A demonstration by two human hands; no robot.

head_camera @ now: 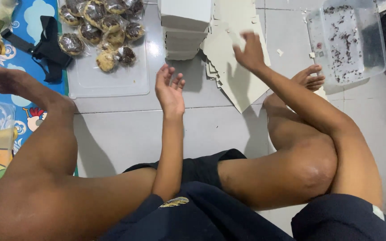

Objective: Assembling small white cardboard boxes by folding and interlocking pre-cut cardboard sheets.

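Both hands spread empty, right hand (249,51) (blurred) over flat cardboard sheets (237,80), left hand (170,91) beside.

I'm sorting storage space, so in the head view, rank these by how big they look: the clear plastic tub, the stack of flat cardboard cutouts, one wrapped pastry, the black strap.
1. Stack of flat cardboard cutouts and clear plastic tub: look alike, and both are partly cut off or covered.
2. Black strap.
3. Wrapped pastry.

tiled floor (126,134) | flat cardboard sheets (237,67) | white boxes (185,27) | clear tub (347,40)
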